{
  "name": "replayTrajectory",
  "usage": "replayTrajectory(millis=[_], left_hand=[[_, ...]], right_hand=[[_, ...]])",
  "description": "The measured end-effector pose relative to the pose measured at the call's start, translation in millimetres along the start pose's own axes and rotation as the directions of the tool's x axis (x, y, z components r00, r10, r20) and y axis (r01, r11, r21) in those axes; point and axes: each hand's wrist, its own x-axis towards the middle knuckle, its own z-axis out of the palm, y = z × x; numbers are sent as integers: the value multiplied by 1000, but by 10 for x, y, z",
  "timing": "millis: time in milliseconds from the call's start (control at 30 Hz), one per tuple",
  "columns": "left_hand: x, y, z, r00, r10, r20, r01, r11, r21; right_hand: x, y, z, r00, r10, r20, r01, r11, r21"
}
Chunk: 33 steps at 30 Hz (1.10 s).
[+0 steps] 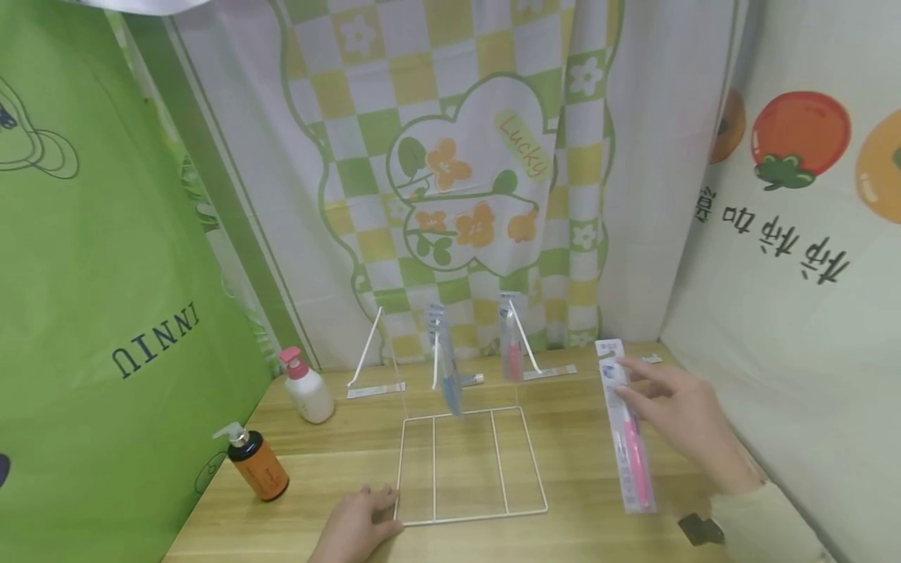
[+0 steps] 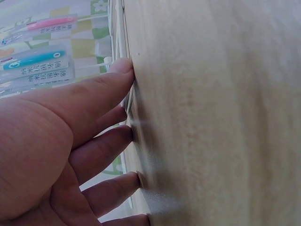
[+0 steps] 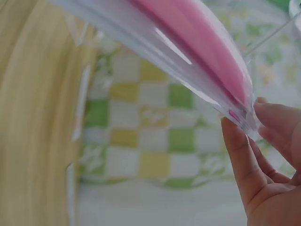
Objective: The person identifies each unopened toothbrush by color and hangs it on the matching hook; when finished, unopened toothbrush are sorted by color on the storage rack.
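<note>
Toothbrush pack (image 1: 626, 426) pinched, right hand (image 1: 686, 414)

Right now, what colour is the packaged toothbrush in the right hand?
Pink toothbrush, clearest in the head view.

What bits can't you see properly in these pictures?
- Toothbrush pack: the print is too small in the head view; the right wrist view is blurred.
- Right hand: cut off by the right wrist frame's edge.
- Left hand: cut off by the head view's bottom edge.
- Rack: mostly hidden behind the left hand's fingers in the left wrist view.
</note>
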Motion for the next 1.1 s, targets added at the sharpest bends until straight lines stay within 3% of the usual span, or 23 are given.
replayTrajectory(millis=[100, 233, 467, 633, 733, 833, 1000, 1100], left_hand=[[0, -4, 0, 1000, 6, -2, -6, 1000, -1], [-5, -9, 0, 1000, 13, -11, -13, 1000, 1], [-1, -30, -2, 1000, 12, -18, -11, 1000, 13], [10, -51, 14, 1000, 7, -17, -7, 1000, 15], [12, -53, 24, 1000, 4, -15, -3, 1000, 16], [10, -45, 21, 1000, -1, -9, 1, 1000, 15], [-3, -32, 20, 1000, -5, -8, 5, 1000, 12], [-11, -21, 11, 1000, 2, -13, -2, 1000, 9]], right_hand=[[-36, -266, 50, 983, -153, -101, 156, 988, 18], [-75, -561, 119, 915, -351, -199, 361, 932, 13], [-165, -888, 291, 890, -404, -214, 433, 895, 111], [-134, -908, 499, 829, -483, -283, 531, 838, 127], [-110, -881, 597, 805, -505, -310, 556, 825, 101], [-112, -860, 673, 814, -495, -303, 544, 833, 102], [-113, -817, 792, 857, -436, -275, 481, 868, 123], [-73, -801, 855, 863, -421, -280, 466, 877, 117]])
